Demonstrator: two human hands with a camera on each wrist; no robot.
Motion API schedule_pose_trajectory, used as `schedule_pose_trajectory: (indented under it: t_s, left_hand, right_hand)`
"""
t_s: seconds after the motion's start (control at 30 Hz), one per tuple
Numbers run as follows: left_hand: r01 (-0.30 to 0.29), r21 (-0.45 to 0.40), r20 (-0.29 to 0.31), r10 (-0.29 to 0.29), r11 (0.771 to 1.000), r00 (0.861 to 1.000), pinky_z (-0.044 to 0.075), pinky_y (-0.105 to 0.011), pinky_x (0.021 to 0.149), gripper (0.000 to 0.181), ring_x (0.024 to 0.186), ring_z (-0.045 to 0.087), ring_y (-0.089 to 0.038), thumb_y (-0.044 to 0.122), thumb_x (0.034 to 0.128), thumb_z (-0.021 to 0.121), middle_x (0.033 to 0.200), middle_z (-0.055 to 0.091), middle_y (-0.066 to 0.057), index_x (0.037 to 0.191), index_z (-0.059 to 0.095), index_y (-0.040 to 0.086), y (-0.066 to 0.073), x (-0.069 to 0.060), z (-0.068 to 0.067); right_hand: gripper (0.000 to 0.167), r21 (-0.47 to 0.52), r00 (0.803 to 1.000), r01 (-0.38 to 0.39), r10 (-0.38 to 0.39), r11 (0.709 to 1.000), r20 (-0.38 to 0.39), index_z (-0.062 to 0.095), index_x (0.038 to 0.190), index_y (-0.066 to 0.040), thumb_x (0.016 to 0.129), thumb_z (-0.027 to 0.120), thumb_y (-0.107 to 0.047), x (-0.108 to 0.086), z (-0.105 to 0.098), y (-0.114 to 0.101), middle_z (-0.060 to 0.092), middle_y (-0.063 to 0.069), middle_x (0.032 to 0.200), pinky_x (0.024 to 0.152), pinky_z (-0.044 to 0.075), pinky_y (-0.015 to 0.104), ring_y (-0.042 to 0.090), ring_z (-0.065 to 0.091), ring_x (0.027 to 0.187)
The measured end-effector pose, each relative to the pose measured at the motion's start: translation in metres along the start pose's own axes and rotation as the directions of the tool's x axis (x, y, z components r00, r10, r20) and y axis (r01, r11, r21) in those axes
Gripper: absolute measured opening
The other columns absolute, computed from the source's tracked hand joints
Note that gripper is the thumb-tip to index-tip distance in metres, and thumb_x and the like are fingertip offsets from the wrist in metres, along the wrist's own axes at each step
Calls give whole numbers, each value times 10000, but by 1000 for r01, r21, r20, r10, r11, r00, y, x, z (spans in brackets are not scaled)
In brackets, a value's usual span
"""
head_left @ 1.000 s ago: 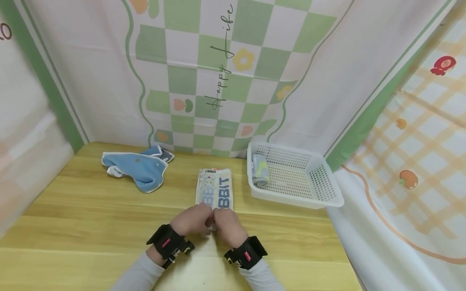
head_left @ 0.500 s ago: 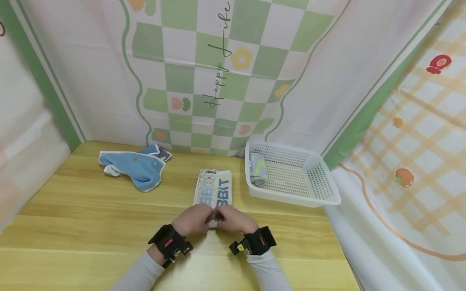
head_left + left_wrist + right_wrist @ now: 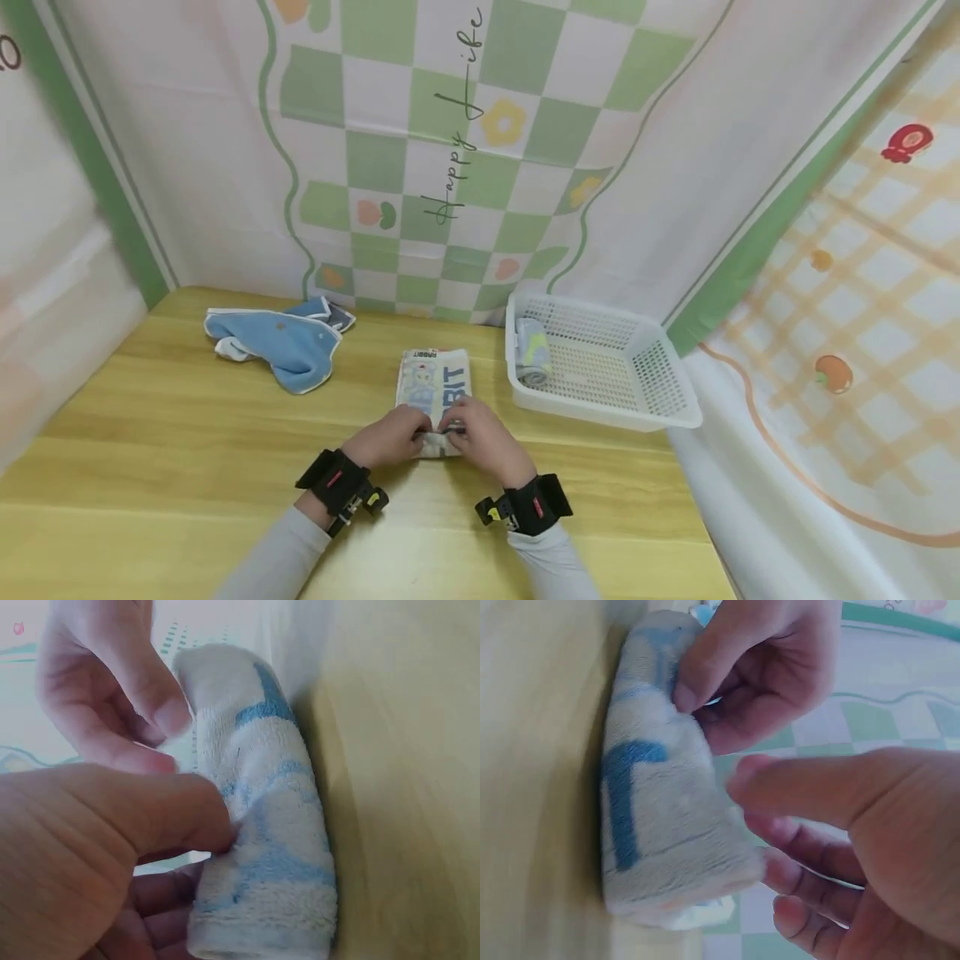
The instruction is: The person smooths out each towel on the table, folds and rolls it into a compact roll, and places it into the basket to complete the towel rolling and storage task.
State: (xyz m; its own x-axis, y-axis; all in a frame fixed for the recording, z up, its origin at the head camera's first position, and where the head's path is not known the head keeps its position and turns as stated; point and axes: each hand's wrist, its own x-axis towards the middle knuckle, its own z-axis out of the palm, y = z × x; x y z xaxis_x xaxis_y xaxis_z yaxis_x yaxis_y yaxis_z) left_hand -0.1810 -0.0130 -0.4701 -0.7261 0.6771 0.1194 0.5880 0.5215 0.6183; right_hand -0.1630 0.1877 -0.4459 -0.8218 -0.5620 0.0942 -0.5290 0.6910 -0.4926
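Observation:
A white towel with blue lettering (image 3: pixel 435 382) lies flat at its far part, its near edge turned up in a roll. At the left of that edge, the left hand (image 3: pixel 384 438) pinches the cloth; in the left wrist view its thumb presses the rolled towel (image 3: pixel 262 787), fingers partly hidden behind. The right hand (image 3: pixel 491 442) is at the right part of the roll. Seen from the right wrist, this hand (image 3: pixel 877 832) has thumb and fingers parted beside the towel (image 3: pixel 660 802), with no grip on it visible.
At the back left lies a crumpled blue cloth with white edging (image 3: pixel 288 346). A white perforated basket (image 3: pixel 600 413) stands right of the towel, with a rolled patterned towel (image 3: pixel 533 350) at its left side. A printed curtain (image 3: pixel 442 167) hangs behind the wooden table (image 3: pixel 180 433).
The hands have moved a little farther from the body and apart from each other. More of the towel's near edge is turned up, and less flat lettering shows.

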Motion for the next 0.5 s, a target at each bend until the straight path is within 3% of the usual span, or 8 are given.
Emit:
schedule_pose_trajectory:
  t_s: [0.23,0.5]
  left_hand:
    - [-23,-1,-5,23,1000,1000,465,-254,651,207,697,526,-94,-100,889,563,785,678,-40,891,740,7,-1,-4,-1]
    - [-17,56,-68,21,998,997,476,-238,672,204,722,541,-83,-80,872,628,806,701,-6,904,787,44,4,1,-4]
  right_hand:
    - [178,-21,996,-73,74,997,54,748,1003,-21,829,775,7,-3,15,-10,725,75,995,852,547,325,197,655,927]
    - [224,-110,997,-25,17,994,-70,638,1049,-59,866,730,33,-4,28,0,672,74,1007,851,542,361,232,643,960]
